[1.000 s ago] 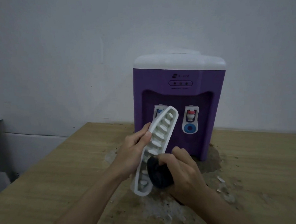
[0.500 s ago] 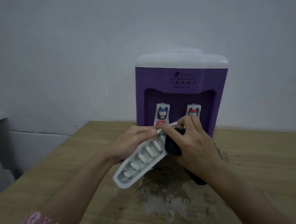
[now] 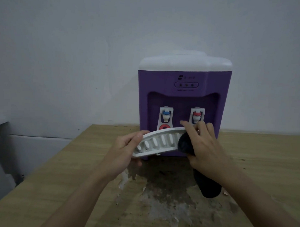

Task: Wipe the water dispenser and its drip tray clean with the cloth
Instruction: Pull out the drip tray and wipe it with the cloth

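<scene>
The left hand [image 3: 123,150] grips the left end of the white drip tray [image 3: 159,141], held level in front of the purple dispenser [image 3: 184,90]. The right hand [image 3: 206,149] presses a dark cloth [image 3: 185,143] onto the tray's right end; the cloth's tail hangs below the wrist over the stained wooden worktop [image 3: 76,161].

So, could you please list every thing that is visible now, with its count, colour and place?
water dispenser: one, purple with white top, at the table's back edge by the wall
taps: two, white; blue cap on the left, red cap on the right, in the dispenser's recess
drip tray: one, white, slotted, held up before the dispenser
cloth: one, dark, pressed on the tray's right end
table: one, wooden, surface worn in the middle
wall: pale grey, behind
left hand: grips the tray's left end
right hand: holds the cloth
</scene>
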Available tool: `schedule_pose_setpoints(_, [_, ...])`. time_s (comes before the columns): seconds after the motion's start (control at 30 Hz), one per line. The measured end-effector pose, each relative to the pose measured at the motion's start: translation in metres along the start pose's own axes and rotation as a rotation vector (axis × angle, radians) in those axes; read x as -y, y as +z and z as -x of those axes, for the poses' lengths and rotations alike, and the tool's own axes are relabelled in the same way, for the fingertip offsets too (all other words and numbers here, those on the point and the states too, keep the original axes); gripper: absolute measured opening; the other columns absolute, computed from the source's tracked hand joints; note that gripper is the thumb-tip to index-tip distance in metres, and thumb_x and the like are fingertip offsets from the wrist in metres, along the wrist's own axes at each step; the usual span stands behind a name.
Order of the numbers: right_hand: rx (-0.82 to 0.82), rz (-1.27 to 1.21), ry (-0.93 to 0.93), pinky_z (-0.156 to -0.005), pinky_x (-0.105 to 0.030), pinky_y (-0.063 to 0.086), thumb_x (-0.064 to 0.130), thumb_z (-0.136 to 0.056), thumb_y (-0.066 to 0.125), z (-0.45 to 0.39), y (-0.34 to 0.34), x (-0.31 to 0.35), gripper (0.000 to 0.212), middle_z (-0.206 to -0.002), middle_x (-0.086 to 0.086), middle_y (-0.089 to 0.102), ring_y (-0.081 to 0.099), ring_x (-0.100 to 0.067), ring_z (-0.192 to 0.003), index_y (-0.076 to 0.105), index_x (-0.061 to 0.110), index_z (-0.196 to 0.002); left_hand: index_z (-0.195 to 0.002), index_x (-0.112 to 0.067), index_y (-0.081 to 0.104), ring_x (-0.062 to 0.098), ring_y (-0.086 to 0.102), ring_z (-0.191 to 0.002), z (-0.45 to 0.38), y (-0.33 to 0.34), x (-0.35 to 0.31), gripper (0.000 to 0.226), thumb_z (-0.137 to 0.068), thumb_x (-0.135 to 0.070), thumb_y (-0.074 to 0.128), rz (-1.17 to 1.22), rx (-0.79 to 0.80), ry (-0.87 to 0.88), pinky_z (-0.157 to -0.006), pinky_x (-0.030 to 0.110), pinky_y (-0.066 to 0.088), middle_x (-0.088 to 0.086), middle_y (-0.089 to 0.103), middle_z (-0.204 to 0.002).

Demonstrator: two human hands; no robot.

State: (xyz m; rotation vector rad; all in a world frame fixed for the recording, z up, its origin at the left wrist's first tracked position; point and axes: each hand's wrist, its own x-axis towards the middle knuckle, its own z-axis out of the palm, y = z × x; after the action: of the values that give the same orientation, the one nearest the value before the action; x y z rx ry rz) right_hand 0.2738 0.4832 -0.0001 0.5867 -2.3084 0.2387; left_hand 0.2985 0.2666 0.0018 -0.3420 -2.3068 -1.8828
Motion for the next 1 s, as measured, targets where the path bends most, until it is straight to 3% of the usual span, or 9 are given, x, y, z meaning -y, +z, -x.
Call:
schedule_pose_setpoints(0.07, [-0.012,-0.173,-0.004,-0.070,-0.016,0.032,-0.010,-0.055,0.072,0.002,0.000,0.003,0.079,-0.102,0.000,0.043,0.026,-0.010,-0.089,0.040,0.007,-0.124,-0.108,-0.030,0.065,0.005,0.055,-0.063,-0.001,0.000,0.001,0.027,-0.094,-0.032,0.042,0.015,-0.040,0.011,-0.049,0.023,0.051,0.005,0.060,-0.094])
schedule_pose_setpoints(0.17, [-0.222,-0.389,0.084,-0.071,-0.004,0.040,-0.016,-0.056,0.072,0.004,-0.006,0.015,0.056,-0.091,0.019,0.037,0.041,-0.014,-0.086,0.052,0.005,-0.104,-0.111,-0.029,0.064,0.001,0.056,-0.063,-0.001,0.002,0.001,0.028,-0.094,-0.031,0.041,-0.006,-0.029,0.019,-0.050,0.020,0.049,0.001,0.060,-0.093])
schedule_pose_setpoints(0.3, [-0.368,-0.416,0.013,-0.079,-0.006,0.040,-0.004,-0.061,0.074,0.006,-0.005,0.035,0.035,-0.091,0.006,0.061,0.055,-0.011,-0.084,0.068,0.006,-0.094,-0.109,-0.028,0.063,0.000,0.058,-0.064,0.001,0.013,-0.001,0.027,-0.095,-0.028,0.040,0.012,-0.017,0.037,-0.050,0.017,0.048,0.001,0.062,-0.091])
schedule_pose_setpoints(0.37, [-0.345,-0.476,0.049,-0.078,-0.008,0.042,0.003,-0.065,0.074,0.005,0.002,0.044,0.030,-0.091,-0.001,0.065,0.056,-0.007,-0.085,0.069,0.008,-0.094,-0.107,-0.029,0.063,0.002,0.059,-0.070,0.001,0.018,-0.003,0.026,-0.095,-0.027,0.040,0.022,-0.003,0.060,-0.052,0.017,0.049,0.005,0.064,-0.094])
schedule_pose_setpoints(0.53, [-0.371,-0.547,0.221,-0.073,0.000,0.037,0.006,-0.066,0.073,0.004,0.014,0.050,0.023,-0.078,0.004,0.059,0.049,0.001,-0.075,0.069,0.008,-0.088,-0.115,-0.026,0.060,0.000,0.062,-0.086,0.001,0.024,-0.001,0.028,-0.097,-0.023,0.040,-0.050,-0.044,0.139,-0.069,0.011,0.049,-0.003,0.068,-0.100])
schedule_pose_setpoints(0.67, [-0.373,-0.558,0.328,-0.066,-0.012,0.044,0.004,-0.064,0.079,0.003,0.016,0.051,0.021,-0.073,-0.002,0.062,0.057,-0.012,-0.066,0.065,0.008,-0.079,-0.118,-0.032,0.056,0.003,0.061,-0.092,0.001,0.022,0.000,0.028,-0.097,-0.024,0.040,-0.099,-0.037,0.173,-0.077,0.013,0.047,-0.005,0.067,-0.104])
schedule_pose_setpoints(0.77, [-0.406,-0.660,0.414,-0.061,-0.012,0.046,0.007,-0.069,0.078,0.001,0.012,0.052,0.017,-0.070,0.002,0.062,0.059,-0.007,-0.067,0.064,0.010,-0.077,-0.112,-0.039,0.054,0.009,0.061,-0.095,-0.001,0.022,-0.004,0.026,-0.097,-0.024,0.040,-0.128,-0.014,0.208,-0.082,0.020,0.048,-0.001,0.069,-0.103])
schedule_pose_setpoints(0.87, [-0.321,-0.730,0.352,-0.065,-0.010,0.044,0.010,-0.075,0.075,-0.001,0.006,0.051,0.010,-0.077,0.004,0.064,0.058,-0.005,-0.073,0.070,0.014,-0.083,-0.105,-0.041,0.055,0.002,0.062,-0.088,0.000,0.022,-0.006,0.026,-0.097,-0.022,0.040,-0.100,-0.020,0.218,-0.078,0.014,0.048,-0.007,0.068,-0.098])
schedule_pose_setpoints(1.0, [-0.158,-0.778,0.333,-0.069,-0.003,0.039,0.005,-0.078,0.070,-0.001,0.002,0.052,0.018,-0.085,0.006,0.055,0.054,0.003,-0.080,0.073,0.015,-0.093,-0.107,-0.041,0.055,0.004,0.061,-0.090,-0.002,0.023,-0.004,0.025,-0.097,-0.024,0.040,-0.129,-0.047,0.220,-0.078,0.016,0.047,-0.005,0.068,-0.099])
